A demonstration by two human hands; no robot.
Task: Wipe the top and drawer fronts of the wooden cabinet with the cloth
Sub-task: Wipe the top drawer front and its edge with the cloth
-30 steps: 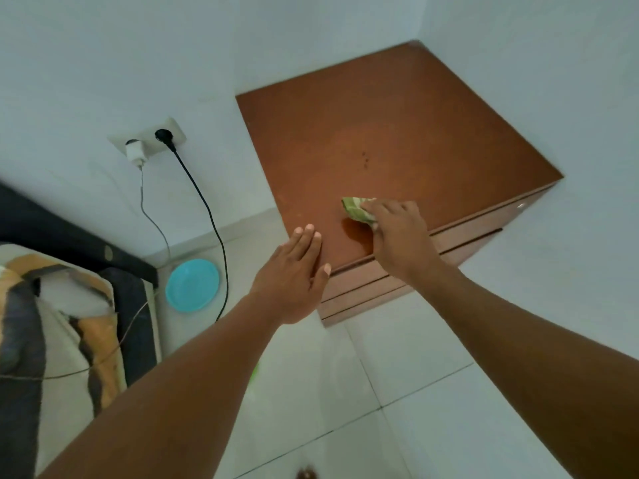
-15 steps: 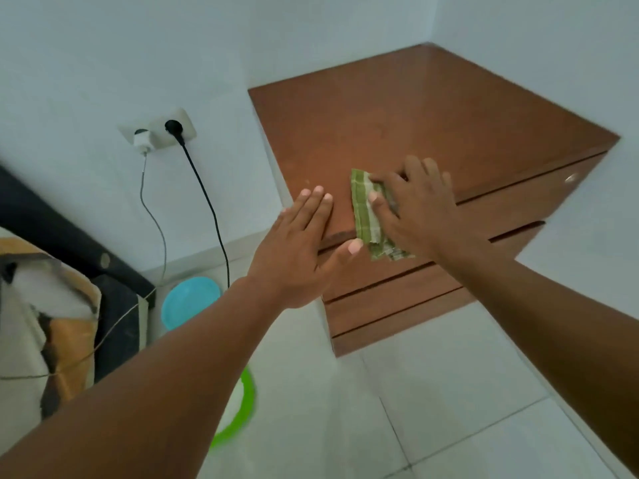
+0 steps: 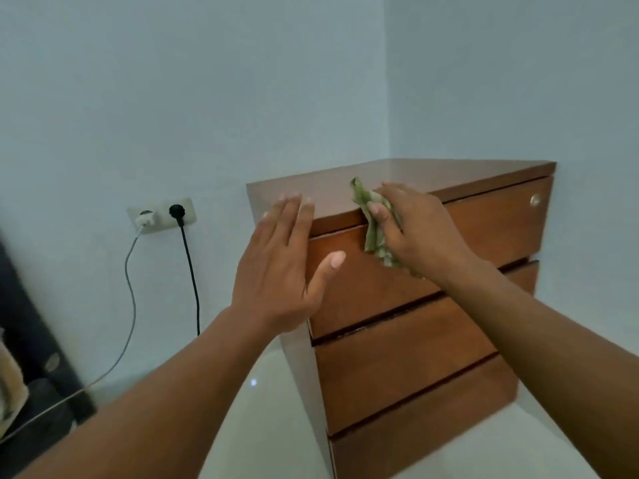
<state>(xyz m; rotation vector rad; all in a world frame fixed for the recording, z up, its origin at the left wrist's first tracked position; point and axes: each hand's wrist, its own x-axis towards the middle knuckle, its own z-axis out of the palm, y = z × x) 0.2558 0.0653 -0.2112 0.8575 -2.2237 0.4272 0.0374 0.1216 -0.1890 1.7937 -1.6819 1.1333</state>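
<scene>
Forearms fill the near frame; further in I see the left hand (image 3: 283,267) flat and empty, fingers spread, palm at the front-left corner of the wooden cabinet (image 3: 408,357), prob. bracing it. Just beyond, the right hand (image 3: 415,233) is clenched round the cloth (image 3: 375,233), a green checked rag pressed vs. the top drawer front (image 3: 491,226) where it meets the top edge; part droops loose below the thumb. I judge it light, soft, limp (bunches easily), so best held wadded under the palm w/ even pressure. Knob (image 3: 534,200) sits far right; two lower drawers look untouched. Farthest back, the cabinet top (image 3: 432,174).
</scene>
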